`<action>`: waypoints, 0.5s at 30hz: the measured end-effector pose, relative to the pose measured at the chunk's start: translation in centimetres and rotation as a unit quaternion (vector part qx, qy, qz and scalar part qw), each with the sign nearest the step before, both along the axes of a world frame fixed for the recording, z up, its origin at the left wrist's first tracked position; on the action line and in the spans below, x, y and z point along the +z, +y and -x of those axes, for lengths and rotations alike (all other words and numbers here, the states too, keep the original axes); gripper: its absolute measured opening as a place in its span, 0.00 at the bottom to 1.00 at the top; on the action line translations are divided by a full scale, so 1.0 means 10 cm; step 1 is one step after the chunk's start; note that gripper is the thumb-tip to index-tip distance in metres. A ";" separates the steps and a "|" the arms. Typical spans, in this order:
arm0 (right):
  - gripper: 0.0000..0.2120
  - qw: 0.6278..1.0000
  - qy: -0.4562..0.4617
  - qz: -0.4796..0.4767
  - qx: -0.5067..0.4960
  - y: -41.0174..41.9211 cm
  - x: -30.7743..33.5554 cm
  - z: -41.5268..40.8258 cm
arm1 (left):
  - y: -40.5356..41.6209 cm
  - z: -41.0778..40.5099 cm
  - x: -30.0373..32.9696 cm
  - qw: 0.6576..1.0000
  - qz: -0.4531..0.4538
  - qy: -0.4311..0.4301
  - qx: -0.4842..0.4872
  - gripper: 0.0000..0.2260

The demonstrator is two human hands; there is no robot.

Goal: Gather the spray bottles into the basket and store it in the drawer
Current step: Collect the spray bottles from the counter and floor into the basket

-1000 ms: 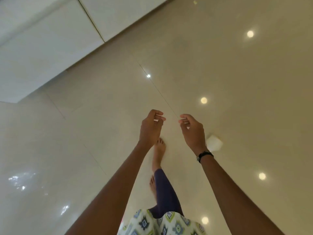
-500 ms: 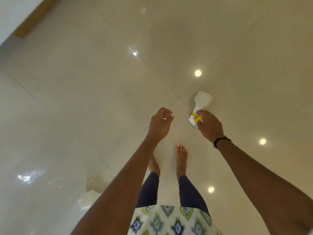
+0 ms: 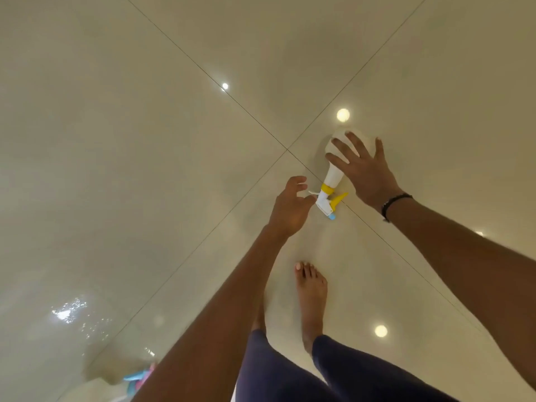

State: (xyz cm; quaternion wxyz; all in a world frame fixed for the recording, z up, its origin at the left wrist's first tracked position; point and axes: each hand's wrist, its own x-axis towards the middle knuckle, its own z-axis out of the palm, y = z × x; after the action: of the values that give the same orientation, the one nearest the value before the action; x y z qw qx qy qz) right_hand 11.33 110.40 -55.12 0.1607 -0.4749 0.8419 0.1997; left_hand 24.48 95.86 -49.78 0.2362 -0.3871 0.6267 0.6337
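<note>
A white spray bottle (image 3: 334,177) with a yellow collar, yellow trigger and blue nozzle lies on the glossy beige floor tiles (image 3: 174,169), nozzle toward me. My right hand (image 3: 365,172) is spread open over the bottle's round body, fingers apart, not closed around it. My left hand (image 3: 290,208) hovers just left of the sprayer head with fingers loosely curled and nothing in it. At the bottom left edge, blue and pink sprayer parts (image 3: 139,378) poke out beside my left arm; what holds them is hidden.
My bare feet (image 3: 311,294) stand on the tiles just below the bottle. Dark grout lines cross near the bottle. Ceiling lights reflect as bright spots on the floor.
The view has closed in on the floor. My right hand moved from the sprayer head up over the bottle's body and spread open. My left hand opened from a loose fist.
</note>
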 end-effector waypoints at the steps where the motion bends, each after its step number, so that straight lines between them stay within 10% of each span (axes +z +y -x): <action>1: 0.41 1.000 0.015 -0.013 0.023 -0.01 -0.12 0.06 | 0.03 0.04 -0.12 1.000 -0.004 0.002 0.005 0.19; 11: 0.29 0.993 0.045 0.091 0.059 -0.27 -0.36 0.29 | -0.08 0.07 -0.51 0.998 0.060 0.015 0.014 0.18; 15: 0.31 0.985 -0.040 0.161 -0.037 -0.48 0.15 0.12 | -0.40 -0.06 0.00 0.977 0.014 -0.013 0.211 0.14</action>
State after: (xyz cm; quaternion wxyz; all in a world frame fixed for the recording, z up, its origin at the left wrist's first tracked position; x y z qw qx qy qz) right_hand 10.11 105.61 -53.62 0.1228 -0.4708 0.8729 0.0359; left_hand 25.07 91.81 -49.76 0.0999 -0.5217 0.5369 0.6554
